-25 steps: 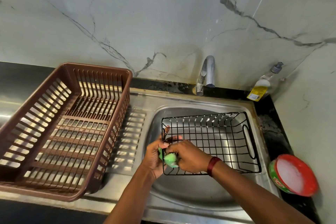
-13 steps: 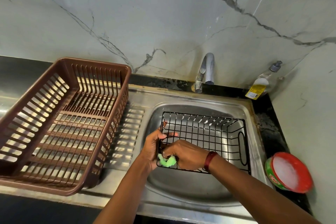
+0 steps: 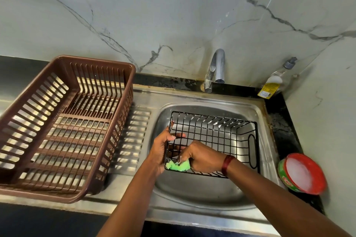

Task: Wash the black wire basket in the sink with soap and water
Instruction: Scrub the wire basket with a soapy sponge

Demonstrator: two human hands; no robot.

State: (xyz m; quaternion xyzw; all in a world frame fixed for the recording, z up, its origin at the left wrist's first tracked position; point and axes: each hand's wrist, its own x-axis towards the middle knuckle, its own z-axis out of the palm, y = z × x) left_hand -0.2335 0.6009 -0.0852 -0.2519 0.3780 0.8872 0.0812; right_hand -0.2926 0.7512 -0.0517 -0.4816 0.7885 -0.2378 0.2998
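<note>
The black wire basket (image 3: 213, 140) stands inside the sink (image 3: 202, 194), toward its back-right part, w/ white foam along the far rim. The left hand (image 3: 160, 150) grips the basket's left wall, fingers curled round the wires, thumb on the inner side. The right hand (image 3: 202, 157) is inside the basket at its front-left corner, fingers clenched on a green scrubber (image 3: 178, 166) which is pressed to the wires. A brown plastic rack (image 3: 63, 125) sits on the left part of the sink's drainboard. A red soap tub (image 3: 302, 173) is at the worktop's right edge, and a dispenser bottle (image 3: 275, 81) at the back-right corner, beside the tap (image 3: 216, 69).
</note>
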